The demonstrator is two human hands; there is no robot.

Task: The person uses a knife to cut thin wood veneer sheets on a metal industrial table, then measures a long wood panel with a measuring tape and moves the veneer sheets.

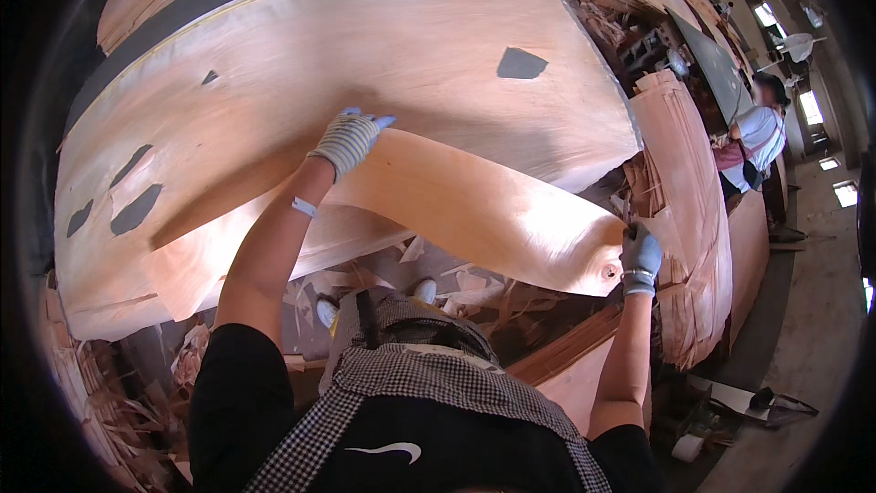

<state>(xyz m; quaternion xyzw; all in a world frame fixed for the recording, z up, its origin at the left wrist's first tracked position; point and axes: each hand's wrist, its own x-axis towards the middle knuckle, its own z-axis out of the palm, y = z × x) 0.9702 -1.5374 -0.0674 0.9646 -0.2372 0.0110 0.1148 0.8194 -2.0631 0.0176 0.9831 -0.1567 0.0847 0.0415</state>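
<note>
A long, curved strip of pale wood veneer (456, 192) is raised off a large veneer sheet (365, 46) in front of me. My left hand (345, 144), in a striped glove with blue fingertips, grips the strip's far edge near its middle. At the strip's right end, beside a knot, my right hand (641, 257) in a grey-blue glove is closed. A thin dark piece shows above its fingers, too small to identify. Dark gaps (522, 63) with ragged outlines show in the large sheet.
Stacked veneer (684, 219) bulges on the right, and torn scraps (100, 402) lie at the lower left. More scraps lie around my shoes (425, 290). A co-worker (757, 137) stands at the far right. Tools and a box (730, 402) sit at lower right.
</note>
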